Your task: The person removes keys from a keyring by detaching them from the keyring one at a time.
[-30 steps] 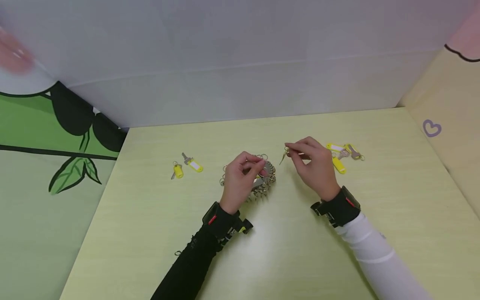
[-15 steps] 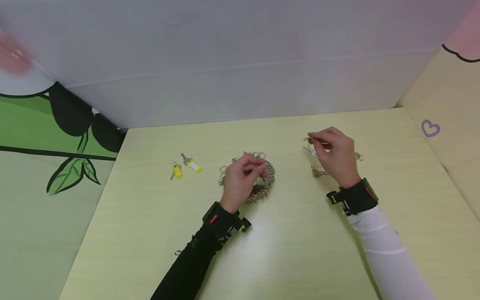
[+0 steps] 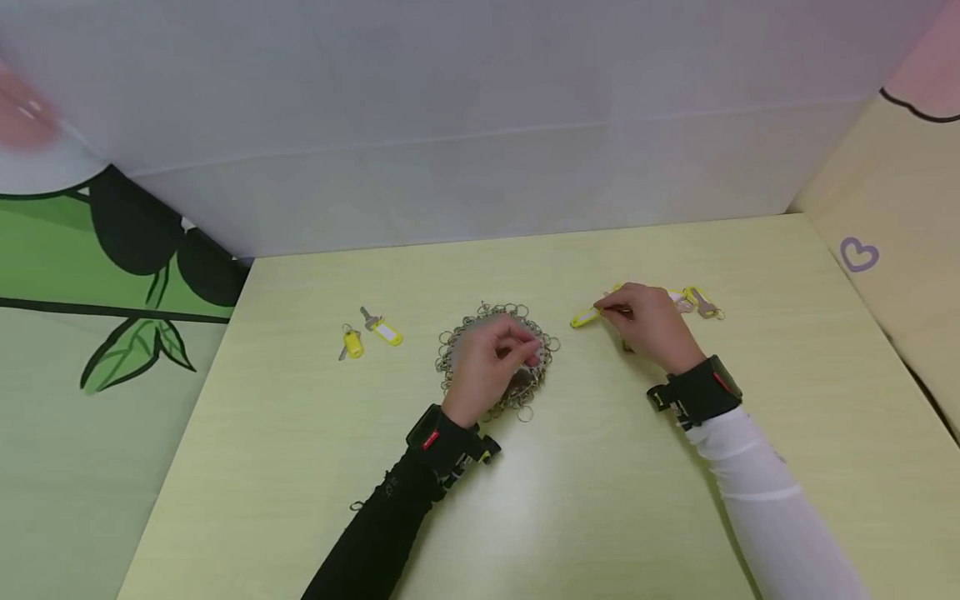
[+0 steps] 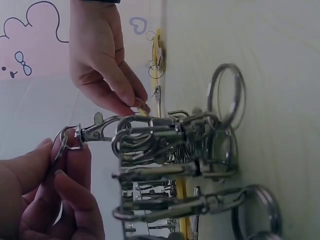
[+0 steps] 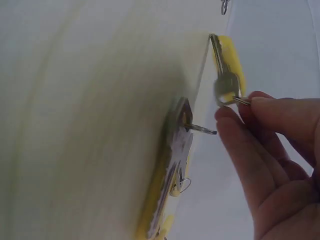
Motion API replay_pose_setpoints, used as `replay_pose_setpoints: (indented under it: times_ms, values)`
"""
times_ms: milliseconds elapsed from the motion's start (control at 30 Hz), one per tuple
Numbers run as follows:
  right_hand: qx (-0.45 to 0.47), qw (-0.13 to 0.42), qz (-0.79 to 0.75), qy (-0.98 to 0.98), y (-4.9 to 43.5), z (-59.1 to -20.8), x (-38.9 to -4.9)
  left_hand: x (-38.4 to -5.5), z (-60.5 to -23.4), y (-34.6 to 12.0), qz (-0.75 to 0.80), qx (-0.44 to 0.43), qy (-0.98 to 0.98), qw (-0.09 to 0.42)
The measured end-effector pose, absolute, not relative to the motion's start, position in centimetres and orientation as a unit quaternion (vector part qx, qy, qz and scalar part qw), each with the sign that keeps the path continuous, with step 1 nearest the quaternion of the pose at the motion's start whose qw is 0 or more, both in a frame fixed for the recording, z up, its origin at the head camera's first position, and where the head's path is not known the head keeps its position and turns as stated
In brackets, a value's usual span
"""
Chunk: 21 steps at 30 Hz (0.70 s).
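Note:
My left hand point(image 3: 491, 358) is over a round cluster of metal swivel clasps point(image 3: 551, 343) with rings on them, standing on the table. In the left wrist view its thumb and finger pinch a split ring point(image 4: 61, 147) joined to one swivel clasp point(image 4: 95, 132) of that cluster. To the right, my right hand point(image 3: 648, 325) pinches the small ring of a key with a yellow tag point(image 3: 585, 317). The right wrist view shows this key point(image 5: 227, 85) and its tag pointing away from the fingertips. Another key point(image 5: 180, 135) with a ring lies close below that hand.
Several yellow-tagged keys point(image 3: 703, 304) lie at the right, partly hidden behind my right hand. On the left lie two more tagged keys, one with a short yellow tag point(image 3: 353, 342) and one with a white label point(image 3: 387, 332). A wall point(image 3: 480, 192) rises behind the table point(image 3: 585, 500).
My right hand first moved right from beside the cluster to the keys, then came slightly back left and nearer with a yellow-tagged key. My left hand stayed at the cluster, whose rings have shifted.

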State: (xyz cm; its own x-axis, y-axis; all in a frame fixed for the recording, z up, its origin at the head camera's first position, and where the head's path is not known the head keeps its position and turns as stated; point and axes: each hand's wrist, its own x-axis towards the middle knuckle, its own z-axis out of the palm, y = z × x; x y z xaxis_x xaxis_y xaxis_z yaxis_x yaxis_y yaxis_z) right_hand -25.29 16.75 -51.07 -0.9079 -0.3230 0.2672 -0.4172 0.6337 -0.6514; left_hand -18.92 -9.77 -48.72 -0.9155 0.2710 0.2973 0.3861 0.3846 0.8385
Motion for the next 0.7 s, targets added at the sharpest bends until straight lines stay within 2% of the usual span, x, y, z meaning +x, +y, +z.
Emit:
replay_pose_setpoints:
  times_ms: [167,333,433,700]
  values:
    - [0.193,0.003,0.353,-0.915,16.4,-51.1,-25.1,-18.9,-48.8,-10.3,-0.513,-0.198,-0.835,-0.005]
    - [0.198,-0.015,0.347,-0.917,16.2,-50.9,-24.9,-18.7,-48.7,-10.6,-0.471,-0.198,-0.855,-0.091]
    - [0.200,-0.015,0.345,-0.917,16.0,-50.6,-24.8,-18.7,-48.5,-10.7,-0.450,-0.216,-0.859,-0.112]
    - [0.195,0.059,0.332,-0.921,15.7,-50.0,-24.7,-18.7,-47.6,-11.7,-0.331,-0.166,-0.929,-0.022]
